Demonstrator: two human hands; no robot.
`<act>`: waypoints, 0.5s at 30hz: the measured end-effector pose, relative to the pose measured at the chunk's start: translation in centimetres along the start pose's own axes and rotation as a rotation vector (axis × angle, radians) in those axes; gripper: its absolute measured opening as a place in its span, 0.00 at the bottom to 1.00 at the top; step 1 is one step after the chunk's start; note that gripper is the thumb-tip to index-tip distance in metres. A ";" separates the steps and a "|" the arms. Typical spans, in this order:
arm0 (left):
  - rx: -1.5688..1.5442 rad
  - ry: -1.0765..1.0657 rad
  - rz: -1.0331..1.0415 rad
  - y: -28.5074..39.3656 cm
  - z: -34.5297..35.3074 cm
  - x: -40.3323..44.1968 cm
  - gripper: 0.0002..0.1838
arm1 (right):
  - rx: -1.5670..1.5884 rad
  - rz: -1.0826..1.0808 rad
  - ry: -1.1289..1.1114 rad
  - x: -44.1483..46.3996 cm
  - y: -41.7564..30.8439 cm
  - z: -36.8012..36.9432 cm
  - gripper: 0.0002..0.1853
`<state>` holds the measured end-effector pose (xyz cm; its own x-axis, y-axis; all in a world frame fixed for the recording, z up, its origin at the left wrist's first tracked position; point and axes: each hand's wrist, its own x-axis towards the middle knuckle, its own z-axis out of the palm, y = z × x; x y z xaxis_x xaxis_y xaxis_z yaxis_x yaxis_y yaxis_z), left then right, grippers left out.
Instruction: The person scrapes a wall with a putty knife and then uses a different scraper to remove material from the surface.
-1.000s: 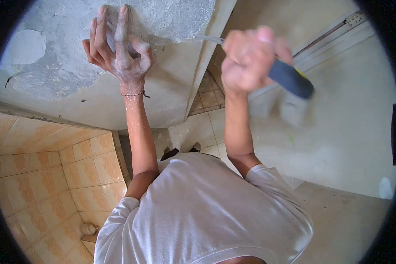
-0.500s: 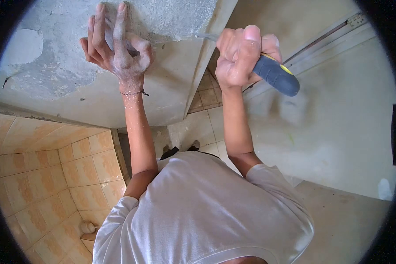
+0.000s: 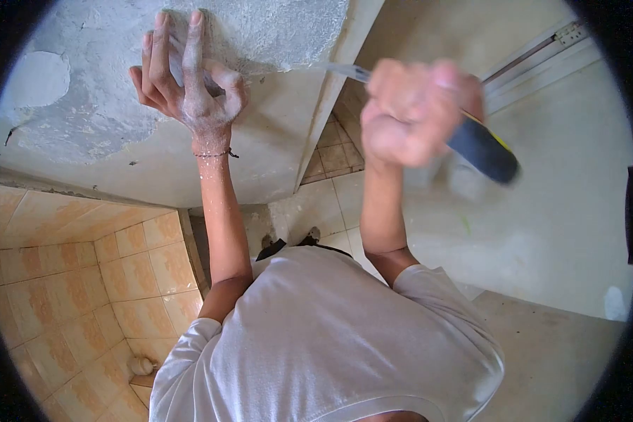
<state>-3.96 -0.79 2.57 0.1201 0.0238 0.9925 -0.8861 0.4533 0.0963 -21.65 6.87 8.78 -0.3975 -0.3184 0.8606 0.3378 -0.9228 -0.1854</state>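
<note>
My left hand (image 3: 193,88), white with dust, rests with fingers spread on the rough grey patch of the wall (image 3: 112,84). Its thumb bends in toward the palm. In my right hand (image 3: 415,112), blurred by motion, is a narrow-bladed scraper. The dark grey and yellow scraper handle (image 3: 484,149) sticks out below the fist. Its thin metal scraper blade (image 3: 350,70) points left toward the wall's corner, near the ragged edge between grey surface and cream paint (image 3: 274,105). Whether the blurred tip touches the wall, I cannot tell.
A pale door or panel (image 3: 541,197) with a metal strip stands at the right. Orange-patterned tiles (image 3: 42,295) line a recess at the lower left, with a small round object (image 3: 141,365) on a ledge. Floor tiles (image 3: 320,204) show below the wall's corner.
My right hand has moved right and slightly down with the scraper, drawing the blade back from the wall's edge. My left hand has stayed nearly in place.
</note>
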 end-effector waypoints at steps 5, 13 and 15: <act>-0.011 -0.003 -0.013 0.3 -0.2 -0.1 0.34 | -0.511 -0.114 -0.125 -1.3 4.1 -3.1 0.13; 0.018 0.001 -0.034 0.1 0.1 -0.1 0.34 | -0.606 -0.178 -0.131 -4.2 5.9 -5.2 0.14; -0.010 0.002 -0.019 0.3 0.0 0.1 0.34 | -0.650 -0.031 -0.124 -2.7 4.2 -1.7 0.17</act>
<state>-4.19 -0.69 2.74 0.1377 0.0166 0.9903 -0.8791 0.4626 0.1145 -20.60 3.52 4.83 -0.2842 -0.2981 0.9112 -0.2712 -0.8866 -0.3747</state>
